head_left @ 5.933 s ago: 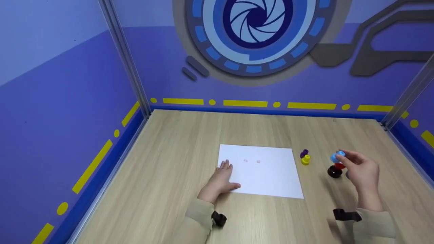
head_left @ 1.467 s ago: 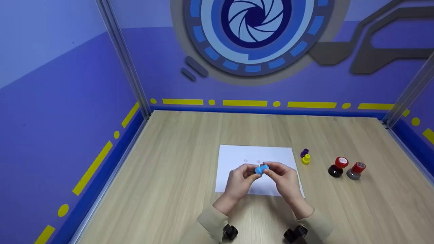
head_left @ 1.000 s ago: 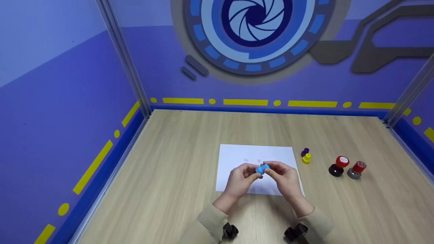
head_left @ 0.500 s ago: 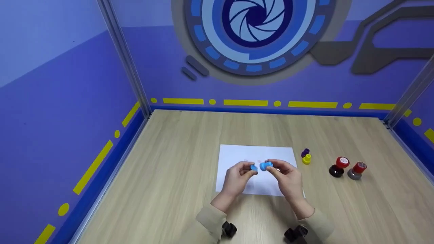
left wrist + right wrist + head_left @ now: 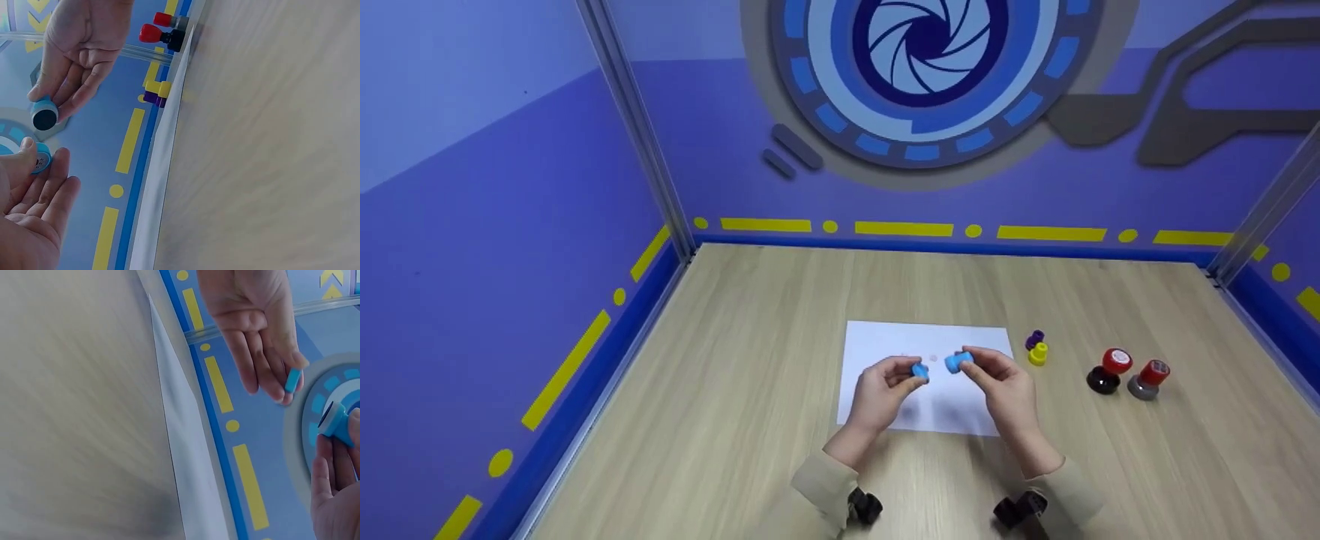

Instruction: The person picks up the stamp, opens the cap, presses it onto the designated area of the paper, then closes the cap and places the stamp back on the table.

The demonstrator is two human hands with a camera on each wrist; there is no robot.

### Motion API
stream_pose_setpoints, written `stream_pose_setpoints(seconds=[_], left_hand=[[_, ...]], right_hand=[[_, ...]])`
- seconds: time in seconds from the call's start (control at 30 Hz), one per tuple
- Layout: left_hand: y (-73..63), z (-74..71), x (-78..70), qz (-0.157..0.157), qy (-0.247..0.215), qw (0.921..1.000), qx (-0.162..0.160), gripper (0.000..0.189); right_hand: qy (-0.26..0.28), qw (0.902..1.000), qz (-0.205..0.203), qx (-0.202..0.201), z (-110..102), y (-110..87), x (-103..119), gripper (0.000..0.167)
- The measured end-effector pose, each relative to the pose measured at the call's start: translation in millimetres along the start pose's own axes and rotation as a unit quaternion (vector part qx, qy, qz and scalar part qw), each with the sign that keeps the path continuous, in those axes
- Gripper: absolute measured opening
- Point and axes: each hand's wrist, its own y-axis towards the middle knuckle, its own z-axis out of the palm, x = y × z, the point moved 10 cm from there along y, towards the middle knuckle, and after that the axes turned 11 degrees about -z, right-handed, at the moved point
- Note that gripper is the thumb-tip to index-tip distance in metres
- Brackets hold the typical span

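My left hand (image 5: 876,397) pinches a short, thin blue stamp cap (image 5: 920,373) between thumb and fingers. In the left wrist view this cap (image 5: 42,160) shows a greyish round face with dark marks. Opposite it, my right hand (image 5: 1011,394) holds the small blue stamp (image 5: 958,363) by its narrower end. Its wide end, with a dark round face, points toward the left hand, as the right wrist view shows the stamp (image 5: 335,421). A gap separates the two blue pieces. Both are held above a white sheet of paper (image 5: 877,341), which bears faint pink prints (image 5: 934,358).
Right of the paper, a yellow stamp (image 5: 1038,355) stands close to a purple one (image 5: 1035,339). Farther right are a red-and-black stamp (image 5: 1108,371) and a red-and-grey stamp (image 5: 1149,379). Blue-purple panels (image 5: 885,202) border the wooden table (image 5: 750,360) at the back and sides.
The right hand brought the blue stamp from the right side to over the paper. Both hands gripped it, then its cap came off into the left hand, and the hands have drawn apart.
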Motion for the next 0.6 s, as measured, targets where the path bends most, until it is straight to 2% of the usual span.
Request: stream_pose_setpoints(seconds=[0.23, 0.37, 0.47, 0.6], left_hand=[[1.2, -4.2, 0.0, 0.0, 0.001, 1.0, -0.002, 0.029], [2.0, -7.2, -0.9, 0.0, 0.005, 0.9999, -0.009, 0.032], [2.8, -9.2, -0.4, -0.002, -0.003, 0.9999, -0.014, 0.032], [4.3, -11.1, 2.0, -0.01, -0.017, 0.9996, -0.019, 0.032]], right_hand=[[-0.029, 0.9991, -0.025, -0.018, -14.3, 19.4, -2.0, 0.028], [-0.097, 0.9946, -0.037, -0.008, -17.9, 34.3, -6.2, 0.026], [-0.154, 0.9871, -0.043, 0.008, -17.5, 44.1, -9.9, 0.024], [-0.205, 0.9772, -0.043, 0.032, -14.3, 54.4, -17.1, 0.024]])
